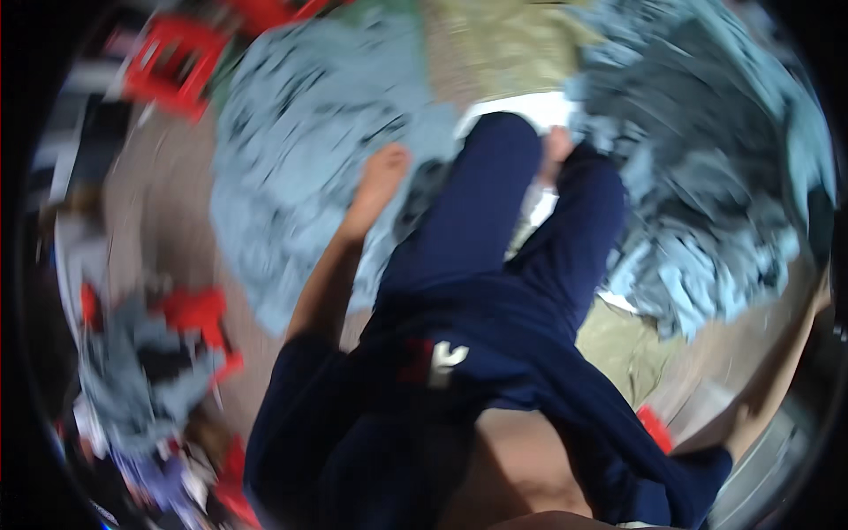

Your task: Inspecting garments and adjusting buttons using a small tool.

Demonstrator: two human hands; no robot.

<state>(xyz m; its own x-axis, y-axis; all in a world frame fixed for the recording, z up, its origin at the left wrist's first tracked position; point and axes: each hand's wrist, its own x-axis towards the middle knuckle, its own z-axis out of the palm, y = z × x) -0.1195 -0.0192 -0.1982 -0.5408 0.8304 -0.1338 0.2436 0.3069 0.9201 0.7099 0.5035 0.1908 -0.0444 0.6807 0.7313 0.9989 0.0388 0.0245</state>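
My left hand (387, 168) is blurred, its fingers curled into a loose fist over a wide spread of light blue-grey cloth (309, 150). Nothing shows in its grip. My right forearm (777, 362) stretches far out to the right, and its hand is lost in the dark rim. Close to that arm's end, a length of blue-grey cloth (806, 150) runs down along the right edge. A large heap of darker grey-blue cloth (698, 150) lies to the right of my knees.
A red plastic stool (177, 66) stands at the far left. Another red stool (199, 318), partly under grey cloth (141, 371), is at the left. Olive-yellow cloth (512, 53) lies ahead and a white piece (521, 108) sits by my knees. Brown floor (159, 194) shows at the left.
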